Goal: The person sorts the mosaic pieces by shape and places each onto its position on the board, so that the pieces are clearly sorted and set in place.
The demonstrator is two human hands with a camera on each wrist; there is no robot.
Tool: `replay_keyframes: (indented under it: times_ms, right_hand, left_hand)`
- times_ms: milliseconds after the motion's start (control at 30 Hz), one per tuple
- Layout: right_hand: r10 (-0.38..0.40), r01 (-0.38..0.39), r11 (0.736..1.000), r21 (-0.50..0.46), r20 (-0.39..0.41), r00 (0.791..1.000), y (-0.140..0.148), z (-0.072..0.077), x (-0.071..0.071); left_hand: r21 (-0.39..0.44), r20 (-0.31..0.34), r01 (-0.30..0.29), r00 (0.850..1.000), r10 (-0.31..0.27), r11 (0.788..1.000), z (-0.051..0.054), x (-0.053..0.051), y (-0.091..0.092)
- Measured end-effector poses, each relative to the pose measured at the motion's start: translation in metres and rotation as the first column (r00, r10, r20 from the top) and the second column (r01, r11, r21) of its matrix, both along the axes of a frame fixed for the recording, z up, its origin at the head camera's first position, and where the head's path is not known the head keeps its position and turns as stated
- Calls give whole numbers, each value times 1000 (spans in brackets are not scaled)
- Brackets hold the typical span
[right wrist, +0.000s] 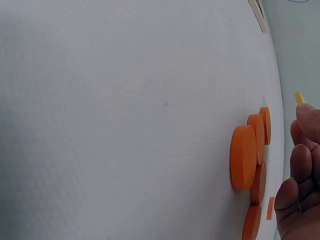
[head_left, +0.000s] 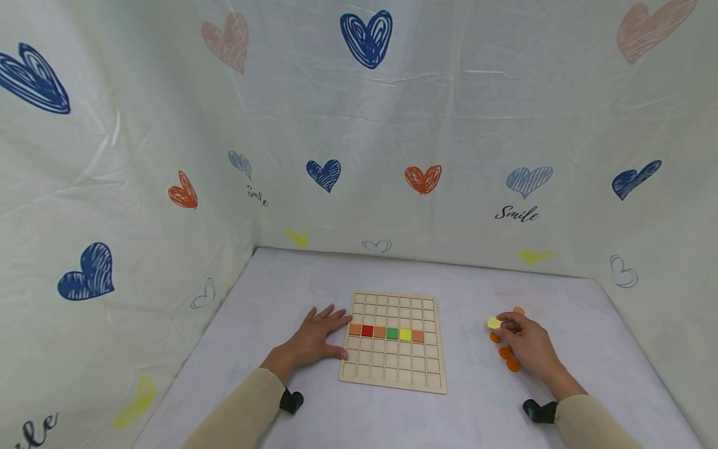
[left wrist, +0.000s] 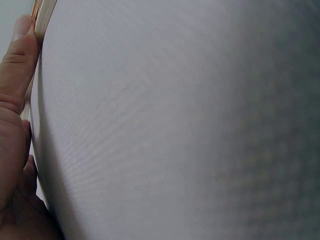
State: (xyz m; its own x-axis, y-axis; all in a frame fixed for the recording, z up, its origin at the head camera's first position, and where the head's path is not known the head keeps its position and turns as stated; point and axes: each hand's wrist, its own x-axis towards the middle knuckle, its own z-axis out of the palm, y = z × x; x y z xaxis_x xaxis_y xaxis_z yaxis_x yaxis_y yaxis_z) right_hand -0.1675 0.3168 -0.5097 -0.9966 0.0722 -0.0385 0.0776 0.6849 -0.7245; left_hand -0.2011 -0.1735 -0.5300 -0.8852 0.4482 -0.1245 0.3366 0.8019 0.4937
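Note:
A wooden grid board [head_left: 391, 377] lies on the table, with one row of coloured square tiles across it: orange, red, green and yellow. My left hand [head_left: 315, 337] rests at the board's left edge, fingers spread and thumb touching the side. To the right of the board, my right hand [head_left: 526, 344] pinches a yellow square tile [head_left: 493, 322] between thumb and fingertips. In the right wrist view that yellow tile [right wrist: 299, 98] is held above the table. Several orange discs [head_left: 513, 365] lie beneath and beside the right hand, partly hidden by it.
The white table [head_left: 252, 280] meets a white curtain [head_left: 449, 112] printed with hearts behind and at the sides. Dark wrist devices [head_left: 291, 401] show at both cuffs. Plain table surface lies between the board and the orange discs.

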Motion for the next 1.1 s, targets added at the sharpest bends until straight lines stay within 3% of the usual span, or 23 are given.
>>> replay_keyframes:
  times_ms: [333,600,1100]
  right_hand:
    - [35,-34,999,22,-15,999,-11,-1,-1]
    - [61,-55,996,69,-78,995,-24,-2,1]
    - [79,-78,996,35,-38,996,-55,-5,0]
  left_hand:
    - [-7,1,-4,1000,4,1000,-1,0,1]
    - [-15,4,-9,1000,9,1000,0,1,1]
    - [-10,9,-8,1000,8,1000,2,1,1]
